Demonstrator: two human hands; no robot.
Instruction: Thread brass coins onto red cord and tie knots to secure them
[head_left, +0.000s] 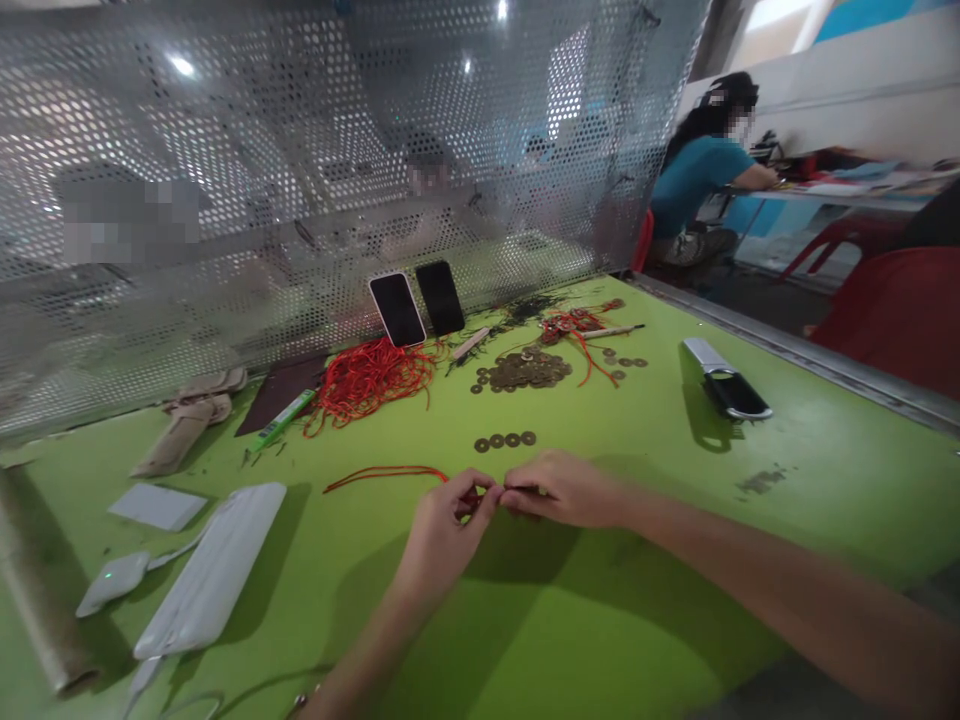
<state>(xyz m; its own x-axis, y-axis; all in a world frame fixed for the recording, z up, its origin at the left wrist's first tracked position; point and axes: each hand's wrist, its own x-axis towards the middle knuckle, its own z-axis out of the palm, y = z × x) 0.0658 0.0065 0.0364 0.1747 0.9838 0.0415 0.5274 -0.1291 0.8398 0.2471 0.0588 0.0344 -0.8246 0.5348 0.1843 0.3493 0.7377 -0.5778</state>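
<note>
My left hand (448, 530) is closed, pinching a red cord (390, 470) whose doubled length trails to the left over the green tabletop. Fingertip to fingertip with it, my right hand (566, 488) is closed in a pinch at the same cord; the piece between the fingers is mostly hidden. Just beyond the hands lies a short row of several round coins with holes (505, 441). Farther back is a heap of similar coins (529, 369), with a few loose ones (630, 362) to its right. A tangle of red cord (375, 378) sits at the back left.
Two phones (397, 308) lean against a perforated metal screen (300, 150). At left lie a white power strip (214, 570), a white box (157, 506), a green packet (285, 419) and a tube (45, 590). A black-and-silver handled tool (726, 382) lies right. Another person (701, 165) sits beyond.
</note>
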